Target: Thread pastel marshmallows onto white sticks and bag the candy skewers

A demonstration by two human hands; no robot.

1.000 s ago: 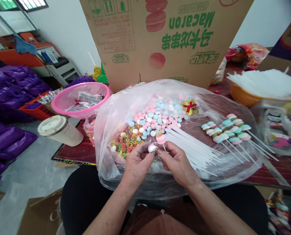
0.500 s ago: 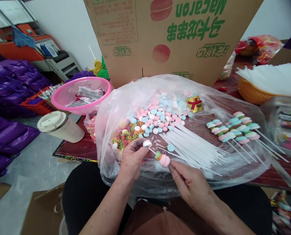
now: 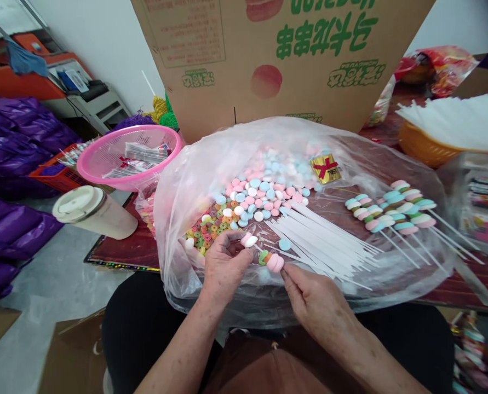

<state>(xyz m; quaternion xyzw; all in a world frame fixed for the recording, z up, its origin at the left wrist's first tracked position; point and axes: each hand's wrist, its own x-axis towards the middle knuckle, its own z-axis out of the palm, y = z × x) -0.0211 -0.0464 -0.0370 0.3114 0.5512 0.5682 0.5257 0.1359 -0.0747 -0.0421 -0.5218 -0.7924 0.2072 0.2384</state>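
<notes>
1. The left hand [image 3: 223, 268] pinches a white-and-pink candy [image 3: 249, 239] between thumb and fingertips, closed tight on it, just above the near edge of the clear plastic bag [image 3: 194, 180].
2. The right hand [image 3: 315, 303] is closed on the lower part of a thin white stick [image 3: 261, 251], which is mostly hidden by the fingers. The stick's tip points up and left, into the candy in the left hand.
3. On that stick, just above the right fingertips, sit a pink candy [image 3: 275, 263] and a small green ring [image 3: 263, 257] with an orange piece between them. They are touching each other.
4. The two hands are near each other, joined only by the stick.
5. Spread on the open bag behind the hands lies a heap of loose pink, blue and white round candies [image 3: 260, 194], and to its left a patch of small coloured rings [image 3: 211, 227].
6. A fan of bare white sticks [image 3: 326, 241] lies to the right of the hands, one blue candy [image 3: 285, 244] loose among them.
7. Further right lie finished skewers [image 3: 391, 210], each loaded with pastel candies.
8. A pink basket [image 3: 104, 172] with packets stands at the left, a lidded cup [image 3: 93, 212] lying near it.
9. A big cardboard box [image 3: 235, 60] stands behind the bag, and an orange basket [image 3: 422, 150] of white sticks sits at the right.
</notes>
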